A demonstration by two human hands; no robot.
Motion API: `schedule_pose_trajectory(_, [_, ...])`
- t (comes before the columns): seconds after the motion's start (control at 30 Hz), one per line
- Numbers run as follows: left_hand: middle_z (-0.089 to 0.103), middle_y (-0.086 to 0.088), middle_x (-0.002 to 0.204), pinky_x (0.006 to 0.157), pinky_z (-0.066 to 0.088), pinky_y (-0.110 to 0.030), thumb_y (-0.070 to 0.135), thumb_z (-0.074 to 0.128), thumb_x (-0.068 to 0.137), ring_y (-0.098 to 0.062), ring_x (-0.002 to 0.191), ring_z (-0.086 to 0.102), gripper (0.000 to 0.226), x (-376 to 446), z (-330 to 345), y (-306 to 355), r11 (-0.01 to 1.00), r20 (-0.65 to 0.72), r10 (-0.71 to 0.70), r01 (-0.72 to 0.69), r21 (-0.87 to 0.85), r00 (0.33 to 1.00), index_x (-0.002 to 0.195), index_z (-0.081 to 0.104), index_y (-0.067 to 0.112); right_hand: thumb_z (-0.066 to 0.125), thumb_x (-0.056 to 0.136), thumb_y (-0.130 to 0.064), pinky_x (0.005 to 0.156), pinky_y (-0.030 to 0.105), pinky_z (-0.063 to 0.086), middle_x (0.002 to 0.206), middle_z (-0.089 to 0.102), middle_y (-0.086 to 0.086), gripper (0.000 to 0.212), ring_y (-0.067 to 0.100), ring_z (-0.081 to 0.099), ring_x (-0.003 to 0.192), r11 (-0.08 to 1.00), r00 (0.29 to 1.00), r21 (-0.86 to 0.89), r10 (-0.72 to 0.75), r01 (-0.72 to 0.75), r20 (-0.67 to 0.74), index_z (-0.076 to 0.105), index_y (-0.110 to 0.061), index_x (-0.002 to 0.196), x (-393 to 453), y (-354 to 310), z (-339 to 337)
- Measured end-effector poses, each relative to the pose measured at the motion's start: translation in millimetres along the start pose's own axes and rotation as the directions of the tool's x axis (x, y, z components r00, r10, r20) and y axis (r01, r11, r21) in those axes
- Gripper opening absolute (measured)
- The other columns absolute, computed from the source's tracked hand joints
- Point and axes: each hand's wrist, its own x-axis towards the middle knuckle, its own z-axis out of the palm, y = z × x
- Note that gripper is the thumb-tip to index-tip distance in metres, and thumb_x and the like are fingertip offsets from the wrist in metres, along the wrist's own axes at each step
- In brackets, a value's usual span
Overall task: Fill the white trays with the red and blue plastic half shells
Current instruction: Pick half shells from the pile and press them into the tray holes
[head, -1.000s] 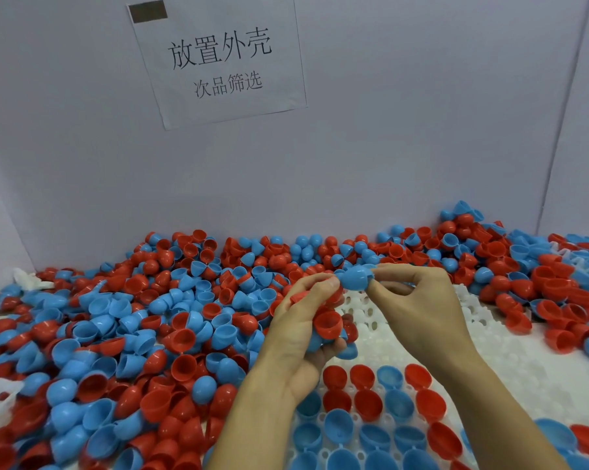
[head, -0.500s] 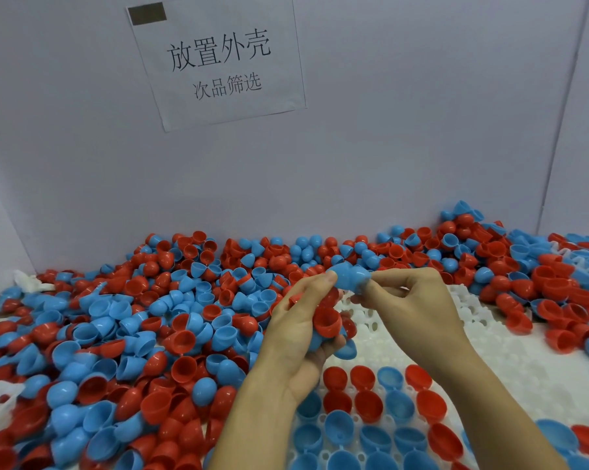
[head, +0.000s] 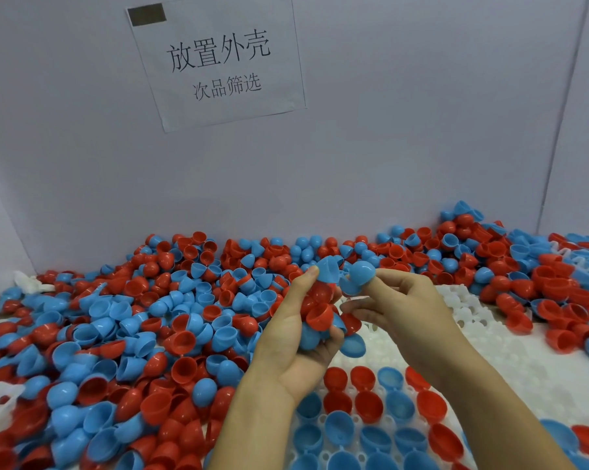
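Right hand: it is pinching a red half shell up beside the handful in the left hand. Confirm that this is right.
Not right. The half shell pinched by the right hand is blue, not red, as the head view shows. It is indeed held up beside the handful of shells gripped in the left hand.

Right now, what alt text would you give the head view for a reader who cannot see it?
A person's left hand grips a clutch of red and blue half shells while the right hand pinches a blue half shell just above it. Below lies a partly filled white tray, and a loose pile of shells spreads left.
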Motion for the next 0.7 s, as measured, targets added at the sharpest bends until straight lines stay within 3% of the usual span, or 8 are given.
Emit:
schedule_pose_trajectory(0.1, [0.068, -0.012, 0.092, 0.041, 0.049, -0.021, 0.034, 0.087, 0.068, -0.013, 0.067, 0.059, 0.042, -0.2, -0.6, 0.7, 1.0, 0.006, -0.018, 0.018, -0.017, 1.0, 0.096, 0.081, 0.004, 0.064, 0.093, -0.029, 0.067, 0.021, 0.059, 0.087, 0.078, 0.004, 0.019, 0.02, 0.076, 0.081, 0.999, 1.0, 0.038, -0.007, 0.007, -0.002, 0.077, -0.018, 0.088, -0.8, -2.3, 0.0])
schedule_pose_trajectory(0.33, [0.07, -0.011, 0.087, 0.039, 0.048, -0.021, 0.033, 0.086, 0.071, -0.013, 0.063, 0.06, 0.042, -0.8, 1.2, 1.1, 0.999, -0.025, -0.013, 0.012, -0.046, 1.0, 0.101, 0.078, 0.004, 0.059, 0.098, -0.026, 0.068, 0.02, 0.059, 0.089, 0.078, -0.002, 0.021, 0.013, 0.075, 0.084, 1.0, 0.998, -0.014, -0.014, 0.013, -0.06, 0.076, -0.016, 0.092, -1.3, -3.7, -0.4])
schedule_pose_trajectory(0.43, [0.07, -0.01, 0.089, 0.04, 0.048, -0.021, 0.034, 0.085, 0.073, -0.012, 0.065, 0.06, 0.045, -0.5, 0.7, 2.8, 0.998, -0.04, 0.0, -0.003, -0.066, 0.999, 0.109, 0.076, 0.006, 0.064, 0.095, -0.028, 0.069, 0.023, 0.059, 0.085, 0.077, -0.007, 0.015, 0.008, 0.074, 0.083, 0.998, 0.987, -0.056, -0.033, 0.024, -0.16, 0.076, -0.02, 0.09, -0.1, -1.9, -0.9])
schedule_pose_trajectory(0.5, [0.069, -0.009, 0.087, 0.039, 0.049, -0.021, 0.033, 0.086, 0.073, -0.012, 0.066, 0.058, 0.04, 0.0, 0.3, 4.0, 0.997, -0.048, 0.014, -0.017, -0.069, 0.999, 0.103, 0.078, 0.008, 0.066, 0.092, -0.029, 0.067, 0.023, 0.057, 0.079, 0.076, -0.01, 0.013, 0.005, 0.074, 0.077, 0.994, 0.972, -0.106, -0.048, 0.024, -0.23, 0.075, -0.024, 0.084, 1.1, -0.7, -3.3])
schedule_pose_trajectory(0.6, [0.068, -0.008, 0.085, 0.039, 0.049, -0.02, 0.033, 0.087, 0.067, -0.011, 0.064, 0.056, 0.036, 0.1, 1.1, 4.6, 0.997, -0.089, 0.036, -0.042, -0.061, 0.995, 0.094, 0.078, 0.009, 0.07, 0.09, -0.017, 0.056, 0.018, 0.055, 0.069, 0.074, -0.011, 0.01, 0.006, 0.073, 0.067, 0.986, 0.954, -0.155, 0.006, -0.054, -0.299, 0.074, -0.024, 0.085, 4.3, 2.4, -11.7])
schedule_pose_trajectory(0.7, [0.067, -0.007, 0.079, 0.038, 0.048, -0.02, 0.032, 0.086, 0.067, -0.01, 0.056, 0.057, 0.038, -0.5, 0.3, 5.0, 0.997, -0.15, 0.052, -0.059, -0.044, 0.987, 0.096, 0.074, 0.009, 0.065, 0.089, 0.0, 0.049, 0.017, 0.052, 0.069, 0.073, 0.001, 0.021, 0.013, 0.073, 0.061, 0.971, 0.911, -0.14, 0.124, -0.192, -0.393, 0.069, -0.021, 0.094, 8.2, 8.8, -27.9])
